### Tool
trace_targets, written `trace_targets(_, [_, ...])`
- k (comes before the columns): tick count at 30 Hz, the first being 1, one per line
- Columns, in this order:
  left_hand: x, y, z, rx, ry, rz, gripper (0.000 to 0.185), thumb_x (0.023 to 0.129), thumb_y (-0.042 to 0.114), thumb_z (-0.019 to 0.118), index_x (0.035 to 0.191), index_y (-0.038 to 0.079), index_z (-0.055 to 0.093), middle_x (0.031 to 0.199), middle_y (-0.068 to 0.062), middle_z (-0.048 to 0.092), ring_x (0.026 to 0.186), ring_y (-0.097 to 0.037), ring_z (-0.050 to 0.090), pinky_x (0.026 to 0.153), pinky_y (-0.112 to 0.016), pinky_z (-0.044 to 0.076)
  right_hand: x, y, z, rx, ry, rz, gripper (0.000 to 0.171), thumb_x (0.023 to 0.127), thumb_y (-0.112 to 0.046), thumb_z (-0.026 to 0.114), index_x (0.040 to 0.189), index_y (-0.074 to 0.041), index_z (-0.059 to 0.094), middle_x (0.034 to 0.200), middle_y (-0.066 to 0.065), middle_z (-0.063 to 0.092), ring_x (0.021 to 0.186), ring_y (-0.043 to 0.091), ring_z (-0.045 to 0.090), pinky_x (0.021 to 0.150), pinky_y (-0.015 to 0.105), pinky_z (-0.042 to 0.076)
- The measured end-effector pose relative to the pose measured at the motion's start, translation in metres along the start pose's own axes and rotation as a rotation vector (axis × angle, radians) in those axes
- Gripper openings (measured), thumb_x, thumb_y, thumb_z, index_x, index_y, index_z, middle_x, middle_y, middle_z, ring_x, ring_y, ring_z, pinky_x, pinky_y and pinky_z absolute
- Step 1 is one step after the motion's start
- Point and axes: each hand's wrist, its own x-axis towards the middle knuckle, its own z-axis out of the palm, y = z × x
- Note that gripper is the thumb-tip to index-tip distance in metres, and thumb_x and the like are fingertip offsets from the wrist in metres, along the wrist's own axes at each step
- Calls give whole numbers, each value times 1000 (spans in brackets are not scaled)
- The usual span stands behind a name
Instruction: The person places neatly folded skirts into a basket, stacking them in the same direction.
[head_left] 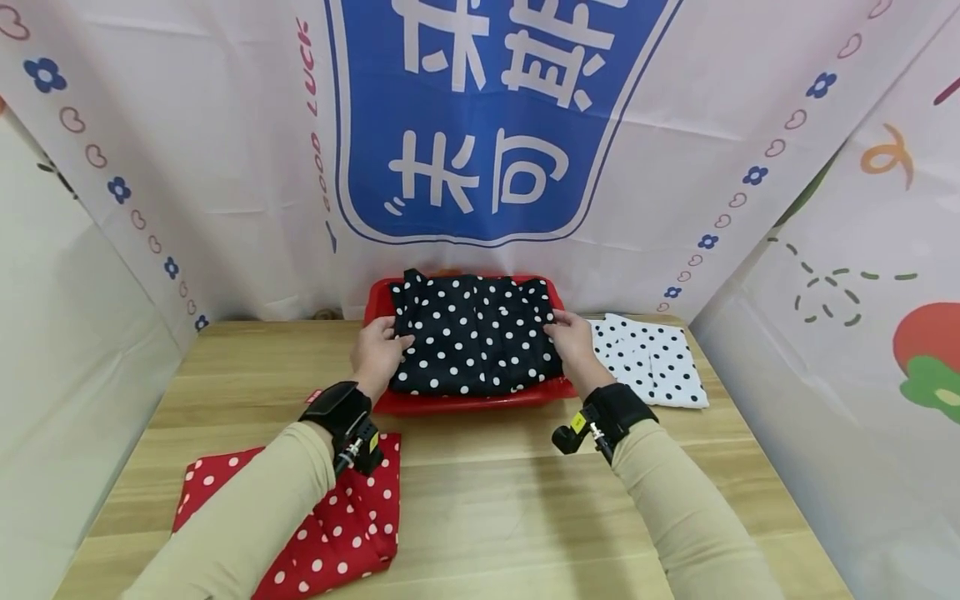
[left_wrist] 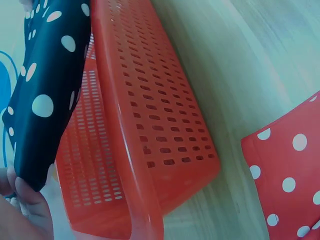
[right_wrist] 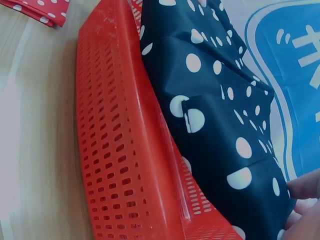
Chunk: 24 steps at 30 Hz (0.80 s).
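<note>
A folded black cloth with white polka dots (head_left: 476, 337) lies spread over the opening of a red plastic basket (head_left: 465, 405) with slotted walls. My left hand (head_left: 378, 354) pinches the cloth's left edge between thumb and fingers. At the right edge, my right hand (head_left: 573, 343) pinches it the same way. Both wrist views show the cloth held over the basket's rim (left_wrist: 125, 165), with part of the basket's inside visible beneath it. In the right wrist view the fingertips (right_wrist: 302, 185) are at the cloth's corner.
On the wooden table (head_left: 480, 508), a folded red cloth with white dots (head_left: 345, 533) lies at the front left, partly under my left forearm. A folded white cloth with black dots (head_left: 660, 362) sits right of the basket. Printed curtains (head_left: 255, 167) hang behind and at the sides.
</note>
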Motion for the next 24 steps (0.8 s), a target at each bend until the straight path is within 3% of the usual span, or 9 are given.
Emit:
trace_targets(6, [6, -7, 7, -7, 19, 54, 42, 98, 8, 57, 138, 1, 49, 131, -20, 58, 90, -29, 62, 89, -40, 51, 4, 6, 3, 25, -47, -38, 47, 97, 0, 49, 144, -3, 44, 141, 17, 49, 125, 28, 49, 108, 39, 38])
trace_targets(14, [14, -20, 21, 14, 63, 57, 39, 97, 7, 58, 135, 0, 54, 123, -20, 63, 72, -21, 61, 80, -37, 51, 9, 16, 11, -10, -71, -39, 48, 97, -2, 51, 144, -10, 46, 143, 14, 48, 126, 27, 48, 109, 41, 37])
trace_targets(19, [18, -26, 27, 18, 52, 65, 38, 97, 5, 57, 134, -1, 54, 121, -21, 64, 73, -24, 61, 81, -38, 50, 12, 22, 12, -34, -76, -42, 47, 97, -2, 51, 143, -10, 47, 143, 14, 48, 126, 27, 47, 108, 41, 38])
trace_targets(24, [19, -31, 31, -29, 30, 52, 38, 98, 1, 52, 136, -4, 50, 124, -25, 60, 85, -31, 61, 86, -40, 50, 14, 29, 11, -82, -90, -37, 46, 98, -4, 52, 143, -9, 47, 146, 14, 45, 129, 28, 45, 109, 42, 36])
